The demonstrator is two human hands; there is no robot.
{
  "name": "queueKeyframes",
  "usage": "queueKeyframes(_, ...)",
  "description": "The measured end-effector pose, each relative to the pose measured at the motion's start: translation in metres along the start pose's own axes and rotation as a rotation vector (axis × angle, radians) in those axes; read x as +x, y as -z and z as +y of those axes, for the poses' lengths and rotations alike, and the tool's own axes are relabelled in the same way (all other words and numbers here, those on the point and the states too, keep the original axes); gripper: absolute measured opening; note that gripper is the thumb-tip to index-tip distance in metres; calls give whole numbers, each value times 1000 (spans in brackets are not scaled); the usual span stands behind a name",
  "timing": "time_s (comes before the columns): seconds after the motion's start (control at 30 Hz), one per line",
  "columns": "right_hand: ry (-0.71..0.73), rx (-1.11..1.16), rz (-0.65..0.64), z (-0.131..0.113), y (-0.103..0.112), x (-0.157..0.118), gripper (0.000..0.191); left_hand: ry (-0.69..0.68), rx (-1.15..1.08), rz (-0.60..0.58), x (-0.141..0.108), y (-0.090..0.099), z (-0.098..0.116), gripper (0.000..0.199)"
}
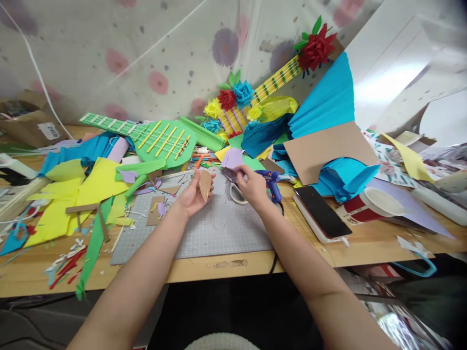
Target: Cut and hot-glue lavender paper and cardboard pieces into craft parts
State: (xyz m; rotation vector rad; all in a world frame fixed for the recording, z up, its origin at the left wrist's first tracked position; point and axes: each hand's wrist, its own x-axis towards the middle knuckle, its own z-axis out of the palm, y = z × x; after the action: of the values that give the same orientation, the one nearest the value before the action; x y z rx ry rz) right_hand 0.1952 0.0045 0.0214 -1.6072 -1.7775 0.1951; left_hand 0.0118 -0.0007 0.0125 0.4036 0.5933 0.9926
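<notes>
My left hand [188, 195], palm partly up, holds a small teardrop-shaped piece of brown cardboard [205, 184]. An orange stick [199, 162] shows just beyond its fingertips; whether the hand touches it I cannot tell. My right hand [252, 185] pinches the edge of a piece of purple paper [232, 158]. Below that hand a roll of tape [238, 194] lies on the grey cutting mat [222, 238], partly hidden by the fingers. Right beside the hand is a blue glue gun [272, 184], its cord trailing over the table edge.
A green paper guitar [166, 143] and a flower-covered yellow one [277, 80] are at the back. Yellow paper [97, 182] and scraps are spread left. At right are a phone [323, 211], a paper cup [372, 204], blue crepe paper [328, 97] and a cardboard sheet [328, 146].
</notes>
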Motion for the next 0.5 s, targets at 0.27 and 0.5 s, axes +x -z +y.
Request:
queueKeyframes(0.27, -105, 628, 406, 9, -6, 3, 38, -20, 129, 30, 1, -1, -9, 43)
queueKeyframes(0.5, -209, 656, 216, 13, -30, -3, 36, -71, 105, 98, 9, 3, -11, 33)
